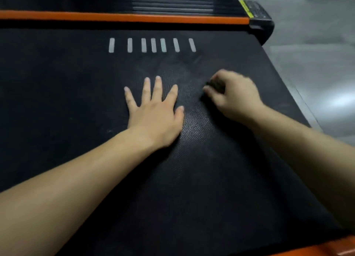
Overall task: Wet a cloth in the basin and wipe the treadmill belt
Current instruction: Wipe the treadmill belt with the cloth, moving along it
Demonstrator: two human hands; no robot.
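Currently, the left hand (153,113) is laid flat on the black textured treadmill belt (192,179), palm down, with fingers straight and spread wide. Just beside it, the right hand (232,96) is curled, and a small dark cloth (216,85) is pinched between its thumb and fingers down at the belt; the cloth's shape is hidden by motion blur. A paler, dusty patch is seen between and beyond the hands. Farther off, a row of seven short white stripes (153,45) is marked on the belt, bordered by an orange side rail (123,17) and a black ribbed foot strip (172,5). Grey floor (317,54) is seen to the right.
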